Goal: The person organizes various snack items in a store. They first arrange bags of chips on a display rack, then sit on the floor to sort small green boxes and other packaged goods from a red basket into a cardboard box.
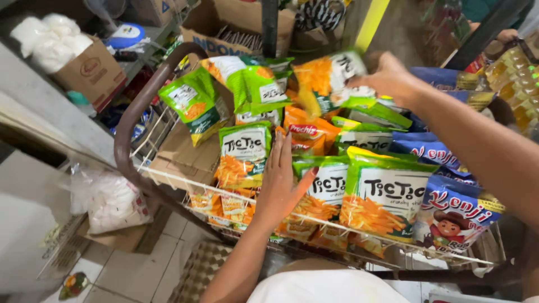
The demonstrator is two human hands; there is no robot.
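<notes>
Green snack packet [328,78] hangs pinched in the right hand [387,76], up and right of the flat, empty left hand [279,182] on the rack's packets

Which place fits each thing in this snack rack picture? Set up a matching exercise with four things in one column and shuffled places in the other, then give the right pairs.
Things:
1. left hand
2. right hand
3. blue snack bag
4. white bags in a cardboard box

Places:
A. top left corner, on a shelf
B. flat between green snack bags at the front of the wire rack
C. right end of the front row
D. gripping a green and orange bag at the back

Pairs: 1-B, 2-D, 3-C, 4-A
</notes>
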